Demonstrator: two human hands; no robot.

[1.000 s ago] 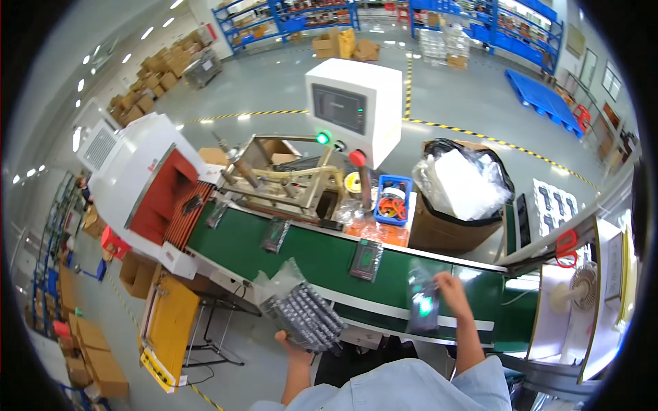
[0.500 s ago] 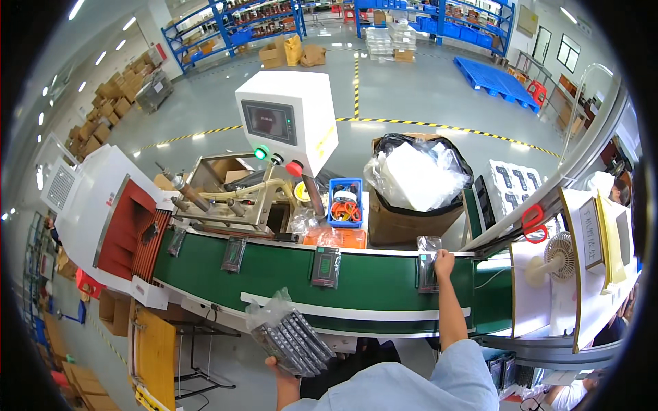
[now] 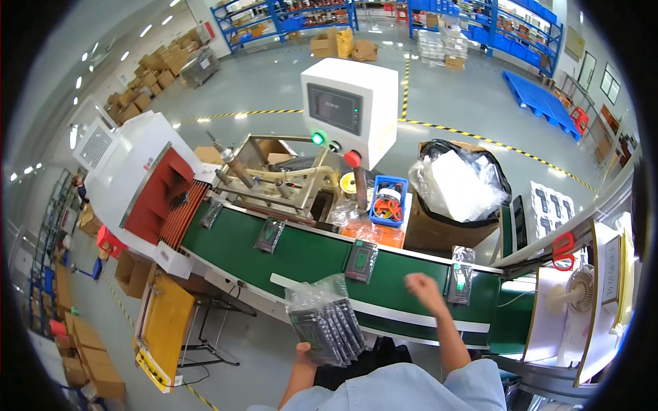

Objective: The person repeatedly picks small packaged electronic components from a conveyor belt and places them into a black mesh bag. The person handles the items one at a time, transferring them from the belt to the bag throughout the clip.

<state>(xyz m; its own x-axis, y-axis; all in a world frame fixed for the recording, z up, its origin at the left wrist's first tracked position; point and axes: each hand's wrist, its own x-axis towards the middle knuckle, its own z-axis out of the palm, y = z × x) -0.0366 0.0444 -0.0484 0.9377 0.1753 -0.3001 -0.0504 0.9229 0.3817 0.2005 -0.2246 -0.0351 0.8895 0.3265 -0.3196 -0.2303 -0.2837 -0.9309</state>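
Note:
My left hand [image 3: 303, 353] grips a stack of flat dark boxes in clear plastic bags [image 3: 329, 325], held tilted in front of the near edge of the green conveyor belt [image 3: 312, 255]. Over the belt, my right hand [image 3: 423, 291] has its fingers curled in, with nothing visible in them. Just right of it lies a bagged dark box [image 3: 460, 282], apart from the hand. To its left rests another bagged box [image 3: 361, 262]. Farther left on the belt are two more, one bagged box [image 3: 270, 235] and a smaller-looking one [image 3: 211, 214] near the machine opening.
A white machine with red curtain strips [image 3: 152, 195] stands at the belt's left end. Behind the belt are a control box [image 3: 349, 109], a blue bin of tools [image 3: 388, 201] and a carton lined with black plastic [image 3: 445, 233]. A small fan [image 3: 581, 288] stands right.
My right hand has let go of the rightmost bagged box and moved left of it. The stack in my left hand has turned to show a box's face. The whole view has shifted.

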